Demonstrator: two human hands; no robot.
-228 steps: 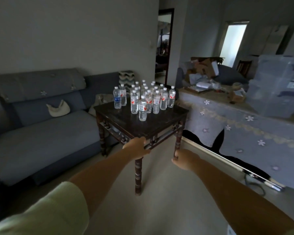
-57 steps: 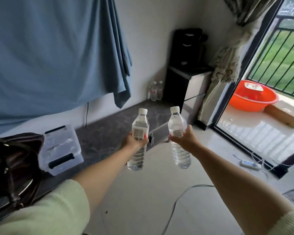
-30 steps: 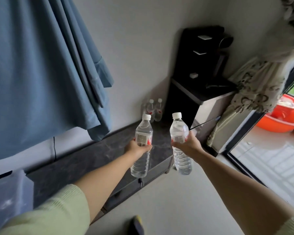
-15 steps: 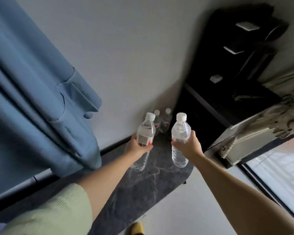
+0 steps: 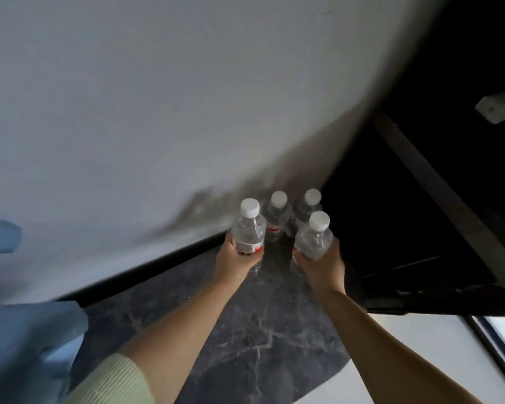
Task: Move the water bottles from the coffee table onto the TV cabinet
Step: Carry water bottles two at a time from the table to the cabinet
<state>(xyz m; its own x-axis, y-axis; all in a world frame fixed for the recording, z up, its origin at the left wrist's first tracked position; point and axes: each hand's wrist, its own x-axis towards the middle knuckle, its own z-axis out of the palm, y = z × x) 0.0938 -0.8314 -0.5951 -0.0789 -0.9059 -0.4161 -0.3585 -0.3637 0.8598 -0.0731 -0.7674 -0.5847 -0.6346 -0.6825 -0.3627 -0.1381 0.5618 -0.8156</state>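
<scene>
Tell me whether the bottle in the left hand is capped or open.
Capped: the bottle in the left hand has a white cap on its neck, the left hand holding it upright.

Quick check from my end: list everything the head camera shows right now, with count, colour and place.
Held bottles: 2, clear with white caps; left-hand bottle and right-hand bottle, low over the far end of the cabinet top; whether they touch it is hidden.
Standing bottles: 2, clear with white caps, against the wall at the cabinet's far end, just behind the held pair.
Cabinet top: 1, dark grey marble pattern, running along the wall.
Wall: 1, pale grey, behind the cabinet.
Black appliance: 1, right of the bottles.
Blue cloth: 1, lower left edge.
Floor: pale, lower right.
Left hand: grips its bottle; pale green sleeve.
Right hand: grips its bottle.
</scene>
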